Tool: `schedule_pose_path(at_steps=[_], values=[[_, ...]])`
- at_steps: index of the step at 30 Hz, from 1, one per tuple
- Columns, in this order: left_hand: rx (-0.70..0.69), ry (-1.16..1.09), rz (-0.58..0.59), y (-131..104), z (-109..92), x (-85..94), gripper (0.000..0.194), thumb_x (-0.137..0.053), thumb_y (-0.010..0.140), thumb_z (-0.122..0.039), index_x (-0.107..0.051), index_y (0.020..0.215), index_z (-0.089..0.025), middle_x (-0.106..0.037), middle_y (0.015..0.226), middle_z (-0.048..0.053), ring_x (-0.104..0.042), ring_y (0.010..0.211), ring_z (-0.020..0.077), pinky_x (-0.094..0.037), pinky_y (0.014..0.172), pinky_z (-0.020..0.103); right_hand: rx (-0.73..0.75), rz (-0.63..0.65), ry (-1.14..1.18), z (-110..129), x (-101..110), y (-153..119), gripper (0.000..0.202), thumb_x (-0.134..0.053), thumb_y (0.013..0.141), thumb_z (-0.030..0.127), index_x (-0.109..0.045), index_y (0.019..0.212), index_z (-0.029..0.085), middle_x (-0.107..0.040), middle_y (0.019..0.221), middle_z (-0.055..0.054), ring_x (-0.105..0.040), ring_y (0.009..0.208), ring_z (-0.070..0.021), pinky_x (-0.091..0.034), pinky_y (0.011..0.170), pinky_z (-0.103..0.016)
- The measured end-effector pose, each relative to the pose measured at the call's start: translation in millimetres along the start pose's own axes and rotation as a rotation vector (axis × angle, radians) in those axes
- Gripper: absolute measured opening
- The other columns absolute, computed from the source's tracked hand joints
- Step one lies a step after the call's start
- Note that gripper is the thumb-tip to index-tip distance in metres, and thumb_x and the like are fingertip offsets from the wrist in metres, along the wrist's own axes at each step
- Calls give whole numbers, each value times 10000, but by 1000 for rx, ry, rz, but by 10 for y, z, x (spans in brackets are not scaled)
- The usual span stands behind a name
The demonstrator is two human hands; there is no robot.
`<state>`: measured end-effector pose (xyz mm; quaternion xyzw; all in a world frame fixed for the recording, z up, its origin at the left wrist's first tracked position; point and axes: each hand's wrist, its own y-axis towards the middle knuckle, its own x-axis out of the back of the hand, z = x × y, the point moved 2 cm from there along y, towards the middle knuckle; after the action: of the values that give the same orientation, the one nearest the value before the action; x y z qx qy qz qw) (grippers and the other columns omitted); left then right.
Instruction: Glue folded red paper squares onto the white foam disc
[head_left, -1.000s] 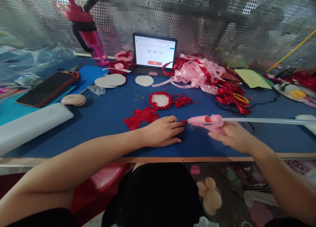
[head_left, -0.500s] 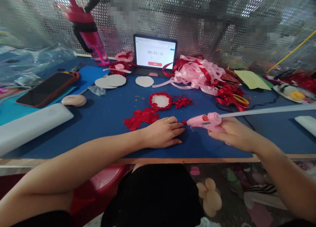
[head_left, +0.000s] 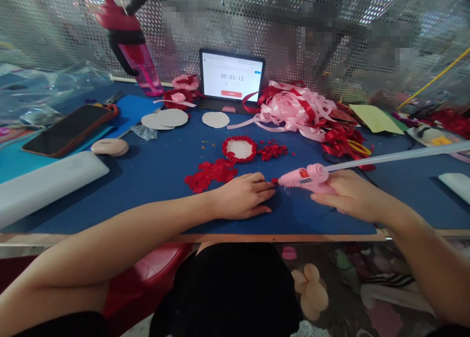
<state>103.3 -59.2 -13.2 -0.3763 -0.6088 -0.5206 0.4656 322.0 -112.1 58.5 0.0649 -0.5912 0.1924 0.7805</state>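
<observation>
Two hands: both are over the blue bench [head_left: 154, 168], one near the middle and one to its right.
Left hand [head_left: 244, 197]: it lies low on the bench, with its fingertips at a little red piece [head_left: 274, 181]. I cannot tell if its grip pinches the piece or just touches it.
Right hand [head_left: 352, 195]: its grip is wrapped around the handle of a pink glue gun [head_left: 303, 179].
Glue gun: its tip points left, right by the little red piece. A long clear glue stick [head_left: 396, 157] pokes out of its back.
Red petals [head_left: 211, 174]: they lie in a flat pile just past the left hand.
White round [head_left: 239, 149]: it has a fluffy red rim all around, and a bit of red lies inside at the lower left. Small red bits [head_left: 272, 151] are heaped just to its right.
Pink bottle [head_left: 137, 56]: it leans at the back left, with a pink straw inside.
Pale dish [head_left: 418, 139]: it is at the far right, with a yellow thing and other small things in it.
Small case [head_left: 109, 146]: it sits by the phone [head_left: 69, 131], and its inside does not show.
Tablet [head_left: 232, 78]: it stands at the back and reads 00:03:13.
Ribbons [head_left: 293, 104]: pink and red ones lie in a big tangle beside the tablet.
</observation>
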Motion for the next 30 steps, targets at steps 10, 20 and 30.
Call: schedule_pose_path(at_steps=[10, 20, 30], values=[[-6, 9, 0, -3, 2, -4, 422, -417, 903, -383, -545, 1182, -93, -597, 1147, 106, -499, 1026, 242, -448, 916, 359, 8, 10, -12, 18, 12, 3, 284, -476, 793, 382, -664, 966, 257, -687, 782, -10, -644, 794, -218, -484, 719, -309], [-8, 4, -3, 2, -7, 11, 412, -417, 904, -376, -549, 1177, -97, -595, 1152, 112, -504, 1011, 240, -453, 904, 362, -221, 266, 71, 11, 183, 245, 380, -457, 803, 441, -437, 519, 190, -514, 449, 15, -505, 394, -101, -341, 369, -225], [-7, 8, -28, -3, 3, -4, 416, -430, 894, -393, -553, 1163, -101, -604, 1123, 115, -505, 989, 240, -462, 880, 360, -169, 372, -136, 185, 370, 459, 381, -471, 763, 377, -458, 427, 198, -531, 408, -9, -482, 377, -113, -337, 402, -273]])
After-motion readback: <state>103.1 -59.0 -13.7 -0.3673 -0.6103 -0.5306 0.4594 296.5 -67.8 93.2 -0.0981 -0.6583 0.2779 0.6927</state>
